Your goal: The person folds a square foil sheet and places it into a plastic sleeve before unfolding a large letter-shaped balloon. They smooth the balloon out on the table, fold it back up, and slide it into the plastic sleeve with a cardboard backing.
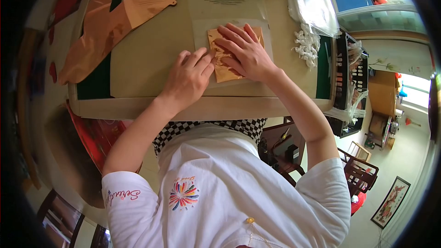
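Observation:
A folded rose-gold foil balloon (pixel 225 74) lies flat on top of a clear plastic bag (pixel 225 11) with printed lines. My right hand (pixel 245 53) is spread flat across the folded foil, covering much of its crinkled face. At the foil's left edge rests my left hand (pixel 190 74), its fingers bent and slightly apart, with the fingertips touching or nearly touching the edge. The left thumb is mostly hidden. Flat on the table's left side is a larger unfolded rose-gold foil balloon (pixel 133 11), untouched by either hand.
Clear plastic bags (pixel 314 7) lie at the table's upper right, above a bundle of white knotted strips (pixel 307 45). Beside the right edge stands a black crate (pixel 342 82) holding plastic wrapping. The table's front rim (pixel 206 109) runs close to my waist.

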The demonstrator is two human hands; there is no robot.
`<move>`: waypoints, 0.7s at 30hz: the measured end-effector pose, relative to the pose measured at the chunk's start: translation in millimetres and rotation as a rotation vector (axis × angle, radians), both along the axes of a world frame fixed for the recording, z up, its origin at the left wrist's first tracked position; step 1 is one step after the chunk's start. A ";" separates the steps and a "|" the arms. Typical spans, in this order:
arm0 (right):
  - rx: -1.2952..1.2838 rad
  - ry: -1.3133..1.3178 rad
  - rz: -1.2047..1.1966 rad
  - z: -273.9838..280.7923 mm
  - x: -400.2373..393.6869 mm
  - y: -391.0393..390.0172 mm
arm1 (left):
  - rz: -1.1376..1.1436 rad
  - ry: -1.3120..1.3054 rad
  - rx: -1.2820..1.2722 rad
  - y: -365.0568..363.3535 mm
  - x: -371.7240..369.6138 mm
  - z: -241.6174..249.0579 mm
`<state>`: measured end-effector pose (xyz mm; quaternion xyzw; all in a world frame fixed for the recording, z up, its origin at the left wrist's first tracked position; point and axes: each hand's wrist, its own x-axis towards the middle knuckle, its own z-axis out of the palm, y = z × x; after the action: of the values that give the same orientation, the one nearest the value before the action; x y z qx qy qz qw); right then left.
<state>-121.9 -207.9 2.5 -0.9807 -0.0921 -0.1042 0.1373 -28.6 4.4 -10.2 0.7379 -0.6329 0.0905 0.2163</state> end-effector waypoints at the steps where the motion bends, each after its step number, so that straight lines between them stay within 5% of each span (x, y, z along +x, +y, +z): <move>1: -0.001 -0.005 0.002 -0.9 0.2 -0.6 | 0.006 -0.013 0.026 0.1 -0.2 -0.1; 11: -0.008 -0.049 0.013 -8.4 0.5 -4.1 | 0.137 0.025 0.053 -6.8 -23.2 5.4; 21: -0.224 0.014 -0.224 11.8 14.3 24.5 | 0.159 0.023 0.041 -8.6 -25.6 3.4</move>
<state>-107.7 -183.5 14.3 -0.9947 0.0079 -0.1010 0.0151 -54.3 -4.1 -6.8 0.7910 -0.5715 0.0861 0.2007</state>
